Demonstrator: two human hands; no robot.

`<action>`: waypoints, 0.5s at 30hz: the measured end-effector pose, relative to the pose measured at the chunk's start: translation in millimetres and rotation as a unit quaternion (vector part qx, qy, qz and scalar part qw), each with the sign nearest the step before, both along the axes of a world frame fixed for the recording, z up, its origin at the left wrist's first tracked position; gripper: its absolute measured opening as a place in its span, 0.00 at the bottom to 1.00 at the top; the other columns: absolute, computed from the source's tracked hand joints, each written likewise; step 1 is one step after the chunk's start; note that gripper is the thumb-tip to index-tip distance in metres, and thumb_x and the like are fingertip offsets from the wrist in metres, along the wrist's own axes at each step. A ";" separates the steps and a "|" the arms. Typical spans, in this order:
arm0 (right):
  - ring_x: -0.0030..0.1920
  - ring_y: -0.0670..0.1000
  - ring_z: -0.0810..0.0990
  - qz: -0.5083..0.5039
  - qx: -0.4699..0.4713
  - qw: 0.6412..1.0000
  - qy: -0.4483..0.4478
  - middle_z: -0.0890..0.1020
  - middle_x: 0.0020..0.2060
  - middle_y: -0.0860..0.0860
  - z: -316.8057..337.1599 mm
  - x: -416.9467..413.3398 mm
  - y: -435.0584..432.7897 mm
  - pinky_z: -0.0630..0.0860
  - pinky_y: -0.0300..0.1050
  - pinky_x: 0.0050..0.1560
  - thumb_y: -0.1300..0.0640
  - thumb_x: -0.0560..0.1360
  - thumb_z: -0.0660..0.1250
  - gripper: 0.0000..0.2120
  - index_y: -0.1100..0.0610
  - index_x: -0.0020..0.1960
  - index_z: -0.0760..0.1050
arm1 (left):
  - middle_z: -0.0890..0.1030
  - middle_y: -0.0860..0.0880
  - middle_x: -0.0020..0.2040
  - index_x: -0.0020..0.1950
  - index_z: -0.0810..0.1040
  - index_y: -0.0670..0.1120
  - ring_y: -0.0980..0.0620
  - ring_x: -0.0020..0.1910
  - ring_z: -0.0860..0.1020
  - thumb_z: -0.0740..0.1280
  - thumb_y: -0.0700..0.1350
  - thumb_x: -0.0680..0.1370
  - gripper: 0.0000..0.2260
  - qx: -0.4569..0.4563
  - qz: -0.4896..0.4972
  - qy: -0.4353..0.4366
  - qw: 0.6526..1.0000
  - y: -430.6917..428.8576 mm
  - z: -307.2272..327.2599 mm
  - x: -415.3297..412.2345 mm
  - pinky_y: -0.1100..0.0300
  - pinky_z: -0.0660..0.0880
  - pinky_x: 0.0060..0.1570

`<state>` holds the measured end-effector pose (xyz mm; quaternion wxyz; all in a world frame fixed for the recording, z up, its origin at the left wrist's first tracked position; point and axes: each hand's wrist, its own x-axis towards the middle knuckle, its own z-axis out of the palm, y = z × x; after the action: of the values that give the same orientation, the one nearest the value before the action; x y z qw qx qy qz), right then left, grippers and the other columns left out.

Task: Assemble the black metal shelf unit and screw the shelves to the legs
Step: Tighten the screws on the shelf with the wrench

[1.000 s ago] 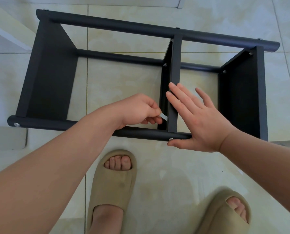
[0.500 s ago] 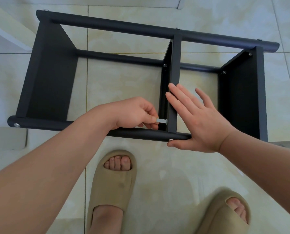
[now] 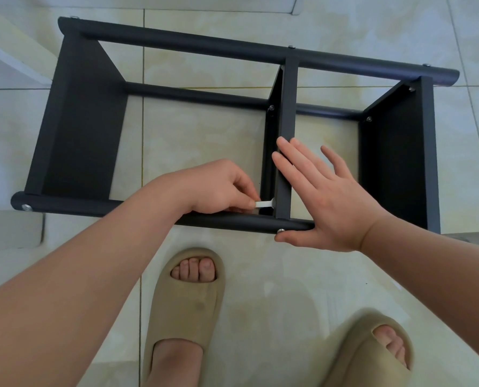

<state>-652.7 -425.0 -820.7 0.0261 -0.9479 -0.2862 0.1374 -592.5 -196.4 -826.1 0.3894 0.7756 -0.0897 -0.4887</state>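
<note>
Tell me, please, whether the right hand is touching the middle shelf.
Touching. The head view shows the right hand laid flat, its fingers resting across the edge of the middle shelf.

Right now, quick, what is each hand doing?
Left hand: closed, pinching a small wrench at the middle shelf.
Right hand: open, fingers flat on the middle shelf, holding nothing.

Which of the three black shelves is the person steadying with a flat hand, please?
The middle shelf: the right hand lies flat against its edge; the others sit at either end.
</note>
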 end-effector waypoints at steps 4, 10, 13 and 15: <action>0.82 0.54 0.43 0.000 -0.005 1.000 0.003 0.44 0.83 0.53 -0.2 -0.1 0.4 0.51 0.66 0.78 0.22 0.72 0.51 0.54 0.59 0.83 0.46 | 0.85 0.47 0.39 0.43 0.85 0.51 0.55 0.37 0.81 0.73 0.40 0.74 0.06 -0.014 0.028 -0.033 0.999 -1.2 1.1 1.4 0.58 0.81 0.47; 0.82 0.54 0.43 0.002 -0.004 1.000 0.002 0.44 0.83 0.54 0.6 0.2 -0.1 0.51 0.66 0.78 0.22 0.72 0.51 0.54 0.59 0.83 0.46 | 0.83 0.58 0.38 0.42 0.82 0.53 0.60 0.39 0.79 0.70 0.41 0.77 0.07 -0.036 0.064 -0.020 0.997 -12.9 1.1 -0.2 0.64 0.77 0.42; 0.82 0.54 0.43 0.002 -0.004 1.000 0.002 0.44 0.83 0.54 0.9 0.3 0.0 0.51 0.66 0.78 0.22 0.72 0.51 0.54 0.59 0.83 0.46 | 0.84 0.56 0.36 0.42 0.81 0.49 0.59 0.39 0.82 0.68 0.42 0.79 0.07 -0.051 0.136 0.057 0.988 -17.3 -2.1 -3.1 0.62 0.77 0.41; 0.82 0.54 0.43 0.002 -0.003 1.000 0.002 0.45 0.83 0.54 0.7 0.1 -0.1 0.51 0.66 0.78 0.22 0.72 0.52 0.54 0.59 0.83 0.46 | 0.85 0.53 0.36 0.43 0.80 0.47 0.57 0.39 0.83 0.68 0.43 0.80 0.06 -0.056 0.173 0.087 0.980 -19.7 -2.4 -2.9 0.60 0.76 0.41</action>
<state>-652.5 -425.1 -820.1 0.0236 -0.9473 -0.2872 0.1399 -595.4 -216.1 -828.5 0.5172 0.7110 0.0525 -0.4735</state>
